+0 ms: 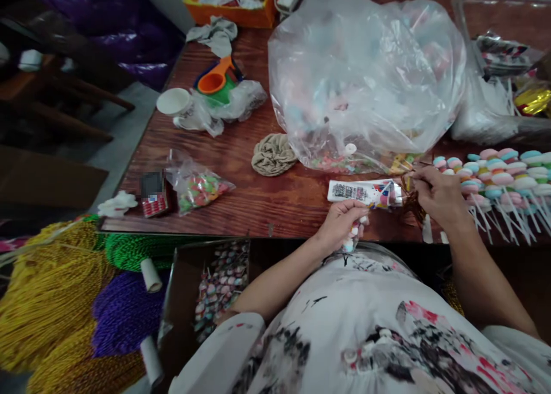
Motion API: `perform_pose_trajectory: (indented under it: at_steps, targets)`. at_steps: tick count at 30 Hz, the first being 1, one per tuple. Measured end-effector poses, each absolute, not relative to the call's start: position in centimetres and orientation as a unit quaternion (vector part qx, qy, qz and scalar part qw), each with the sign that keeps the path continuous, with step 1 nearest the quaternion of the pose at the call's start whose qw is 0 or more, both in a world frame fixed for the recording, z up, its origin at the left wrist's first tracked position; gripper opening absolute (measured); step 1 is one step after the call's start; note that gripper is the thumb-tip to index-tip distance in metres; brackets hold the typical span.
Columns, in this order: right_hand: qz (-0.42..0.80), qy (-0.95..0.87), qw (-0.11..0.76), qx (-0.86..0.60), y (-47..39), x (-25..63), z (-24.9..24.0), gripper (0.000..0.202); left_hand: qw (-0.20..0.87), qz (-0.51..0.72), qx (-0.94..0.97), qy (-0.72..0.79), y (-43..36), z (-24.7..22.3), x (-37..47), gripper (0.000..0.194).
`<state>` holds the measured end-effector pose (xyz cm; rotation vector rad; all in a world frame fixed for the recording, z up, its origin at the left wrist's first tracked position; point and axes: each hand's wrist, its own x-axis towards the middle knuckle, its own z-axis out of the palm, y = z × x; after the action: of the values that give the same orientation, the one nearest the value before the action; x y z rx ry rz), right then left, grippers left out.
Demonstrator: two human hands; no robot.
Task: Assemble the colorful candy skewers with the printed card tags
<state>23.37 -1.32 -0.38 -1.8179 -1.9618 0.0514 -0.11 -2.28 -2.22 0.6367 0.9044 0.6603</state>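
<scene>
Left hand [338,225] closed in a pinch, thumb against curled fingers, it grips the gathered top of a small clear packet [351,239] of pastel sweets, which hangs just over the table's front edge. Between 2 and 3 o'clock from it, the right hand [441,194] is bent at the knuckles, thumb and forefinger drawn close together at some thin, brownish, shiny strands [413,210]; whether it pinches one is too small to tell.

At 1 o'clock from the left hand lies a flat white printed wrapper stack [361,192], smooth and glossy. Beyond the right hand, towards 3 o'clock, rounded pastel sweets on white sticks [508,173] lie in rows, matt and soft-looking. A large, crinkled, translucent bag [361,67] bulges at 12 o'clock, blurring pink and blue shapes inside.

Towards 10 or 11 o'clock sits a round, ruched, beige cloth bundle [274,155]; nearer 9, a clear pouch [200,188] of green and orange pieces. All rest on a reddish-brown, streaky-grained wooden table [241,207]. At 8 o'clock below, a box [183,285] holds many wrapped sweets; farther left hang thick, twisted yellow cords [51,285].
</scene>
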Motion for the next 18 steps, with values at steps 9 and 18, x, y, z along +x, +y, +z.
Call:
perform_pose_trajectory:
  at_steps: [9,18]
  targets:
    - [0.076,-0.763,0.359,-0.531,-4.9,16.6,1.1,0.028,0.767,0.399,0.315,0.392,-1.7,-2.3,3.0,0.023]
    - [0.151,-0.763,0.346,-0.525,-4.7,16.8,1.0,0.029,0.702,0.38,0.45,0.401,-2.4,-2.6,0.6,0.032]
